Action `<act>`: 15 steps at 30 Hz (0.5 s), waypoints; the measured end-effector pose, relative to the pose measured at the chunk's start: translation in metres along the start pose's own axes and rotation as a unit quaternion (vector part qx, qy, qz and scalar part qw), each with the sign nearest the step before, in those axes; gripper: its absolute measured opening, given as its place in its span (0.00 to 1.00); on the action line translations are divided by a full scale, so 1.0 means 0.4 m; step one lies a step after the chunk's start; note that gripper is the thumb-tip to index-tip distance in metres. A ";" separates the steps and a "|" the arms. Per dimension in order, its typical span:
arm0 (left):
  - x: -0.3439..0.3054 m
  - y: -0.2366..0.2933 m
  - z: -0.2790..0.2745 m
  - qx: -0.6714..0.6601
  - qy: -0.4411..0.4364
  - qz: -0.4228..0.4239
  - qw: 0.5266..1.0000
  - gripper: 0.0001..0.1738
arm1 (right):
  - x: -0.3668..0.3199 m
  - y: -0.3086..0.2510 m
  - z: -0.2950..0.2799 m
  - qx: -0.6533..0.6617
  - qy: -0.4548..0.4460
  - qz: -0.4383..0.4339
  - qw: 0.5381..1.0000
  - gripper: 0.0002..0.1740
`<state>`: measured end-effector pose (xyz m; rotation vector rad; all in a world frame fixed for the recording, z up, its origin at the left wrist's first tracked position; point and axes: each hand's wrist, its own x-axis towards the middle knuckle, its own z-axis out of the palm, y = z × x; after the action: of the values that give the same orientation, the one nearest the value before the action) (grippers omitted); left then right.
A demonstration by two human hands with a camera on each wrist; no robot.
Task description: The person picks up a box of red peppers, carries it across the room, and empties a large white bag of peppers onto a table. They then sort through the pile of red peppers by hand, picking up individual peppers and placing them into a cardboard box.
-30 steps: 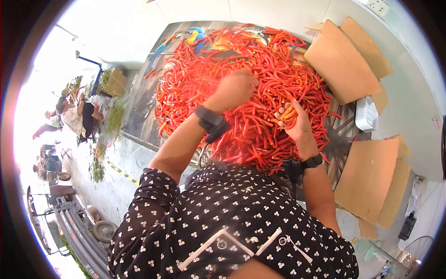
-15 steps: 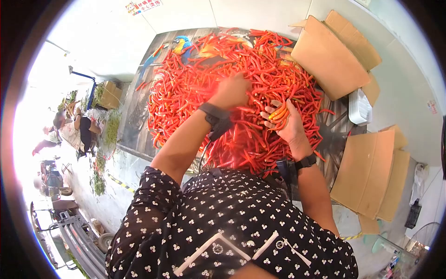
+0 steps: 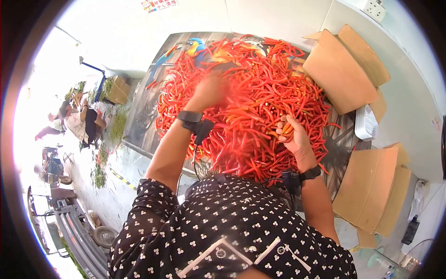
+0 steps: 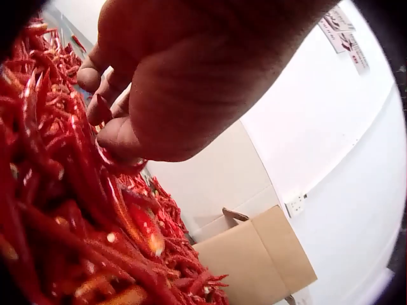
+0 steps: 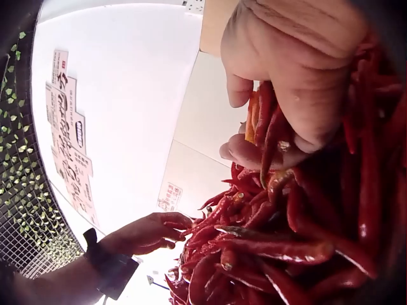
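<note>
Red chili peppers (image 3: 260, 102) lie in a wide heap on a picture-printed tabletop (image 3: 141, 121). Over the heap's left part is the left hand (image 3: 211, 90), blurred in the head view; in the left wrist view, the left hand (image 4: 184, 89) has bent fingers pinching a red chili (image 4: 121, 165). The right hand (image 3: 297, 139), palm up at the heap's right side, curls its fingers round a few orange and red chilies. In the right wrist view, these held chilies (image 5: 266, 121) stick out between the thumb and fingers of the right hand (image 5: 299, 76).
Two cardboard boxes, one at the upper right (image 3: 341, 69) and one at the lower right (image 3: 371, 186), flank white trays (image 3: 366, 123). A white wall (image 3: 278, 16) stands behind the table. Seated people (image 3: 81, 121) and a cart (image 3: 76, 228) are at the far left.
The left hand has moved left across the heap. The right hand has stayed near the same spot, its fingers more curled than half a second ago, with less of the chilies showing.
</note>
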<state>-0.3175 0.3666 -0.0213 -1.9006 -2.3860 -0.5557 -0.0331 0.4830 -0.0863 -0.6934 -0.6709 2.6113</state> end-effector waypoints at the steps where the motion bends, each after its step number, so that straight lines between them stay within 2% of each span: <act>1: 0.014 0.006 0.026 -0.006 0.002 0.057 0.998 0.10 | -0.001 -0.001 0.000 -0.002 -0.009 0.002 1.000 0.09; 2: 0.028 0.012 0.049 -0.011 0.005 0.115 0.993 0.07 | -0.003 -0.002 0.000 -0.003 -0.018 0.003 1.000 0.09; 3: 0.042 0.016 0.071 -0.011 0.004 0.115 0.993 0.07 | -0.003 -0.002 0.000 -0.003 -0.017 0.004 1.000 0.09; 5: 0.060 0.019 0.112 -0.005 -0.014 0.187 0.982 0.07 | -0.007 -0.002 0.000 -0.016 0.002 0.005 1.000 0.09; 6: 0.061 0.013 0.127 -0.005 -0.015 0.189 0.982 0.07 | -0.010 -0.002 0.002 -0.015 0.003 0.003 1.000 0.09; 8: 0.067 0.001 0.146 -0.056 0.026 0.052 0.997 0.08 | -0.013 -0.001 0.009 -0.015 0.001 -0.007 1.000 0.09; 9: 0.068 -0.014 0.149 -0.056 0.025 0.054 0.997 0.08 | -0.014 -0.001 0.010 -0.014 0.001 -0.008 1.000 0.09; 11: 0.064 -0.034 0.121 -0.068 -0.050 -0.008 0.996 0.14 | -0.013 0.000 0.014 -0.021 0.004 -0.007 1.000 0.09; 15: 0.038 -0.015 0.043 -0.144 -0.087 -0.031 0.985 0.12 | -0.013 -0.002 0.014 -0.034 0.013 -0.006 0.999 0.09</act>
<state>-0.3237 0.3850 -0.0350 -2.0681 -2.6039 -0.8115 -0.0316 0.4793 -0.0797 -0.7404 -0.7570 2.5732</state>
